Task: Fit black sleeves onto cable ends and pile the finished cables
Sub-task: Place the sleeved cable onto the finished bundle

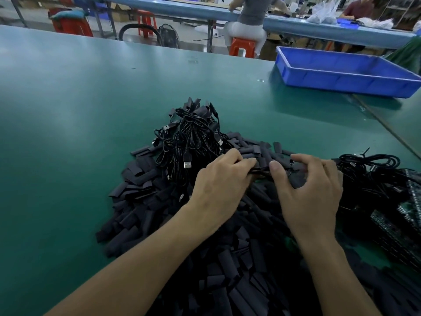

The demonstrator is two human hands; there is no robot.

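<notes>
Head view: both hands meet at mid-frame over a heap of loose sleeves [227, 258] spread on the green table [68, 133].

The left hand [223, 179] has its fingers curled, and their tips pinch one black sleeve [259, 168]. The right hand [312, 185] is also curled, thumb and forefinger closed on what appears to be a cable end [291, 163]. The contact itself is small and dark against the heap, so this is judged, not confirmed.

Governing relation: the sleeve lies directly between the two hands with its long axis roughly left to right, its open mouth apparently facing the right hand. The cable end is just beside that mouth and seems nearly in line with it. Whether it has entered cannot be told.

The pile of finished cables [191, 137] sits just beyond the left hand, so that hand is nearer for placing. A bundle of further cables [369, 174] lies at the right hand's outer side.
</notes>
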